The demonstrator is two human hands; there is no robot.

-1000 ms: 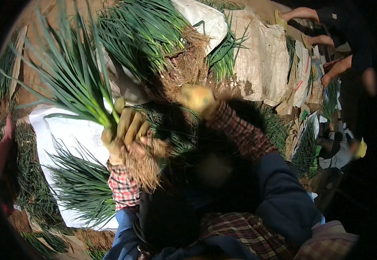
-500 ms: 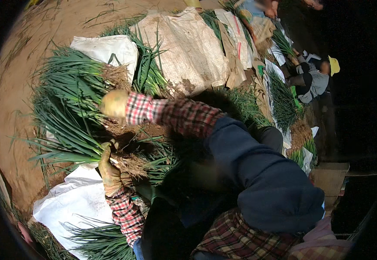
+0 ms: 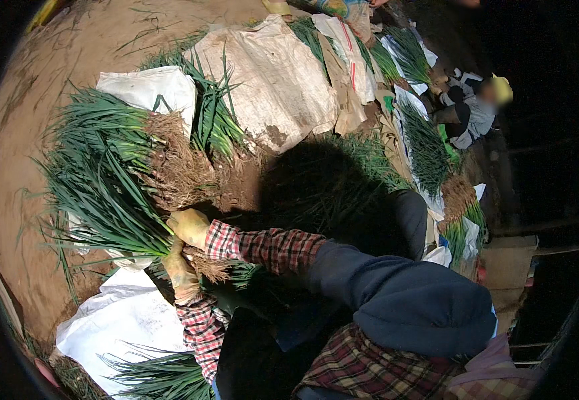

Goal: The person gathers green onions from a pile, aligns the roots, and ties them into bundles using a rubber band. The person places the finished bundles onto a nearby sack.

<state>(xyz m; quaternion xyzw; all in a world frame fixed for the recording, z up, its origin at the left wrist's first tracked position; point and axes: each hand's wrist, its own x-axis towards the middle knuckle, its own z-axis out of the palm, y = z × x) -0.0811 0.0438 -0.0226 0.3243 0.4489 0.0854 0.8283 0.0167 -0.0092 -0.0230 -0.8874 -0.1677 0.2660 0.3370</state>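
My left hand (image 3: 180, 270), in a yellowish soiled glove, is closed round the white stalks of a bunch of green onions (image 3: 119, 213). Its long green leaves fan out to the left, and its roots (image 3: 209, 265) poke out to the right of the hand. My right hand (image 3: 189, 227), gloved alike, meets the same stalks just above the left one, its fingers curled and partly hidden. Beyond both hands lies a larger pile of green onions (image 3: 103, 130), with tangled brown roots (image 3: 173, 163) facing right.
White sacks (image 3: 126, 320) lie at the lower left, with more green onions (image 3: 159, 373) on them. A big pale woven sack (image 3: 269, 77) is spread at the far side. Farther right, a person in a yellow hat (image 3: 476, 110) sits beside rows of onions (image 3: 423, 150). Cardboard (image 3: 509, 260) is at the right.
My right hand has come from the larger pile down to the bunch in my left hand. The pile's roots, partly covered before, now show. The view has shifted slightly.
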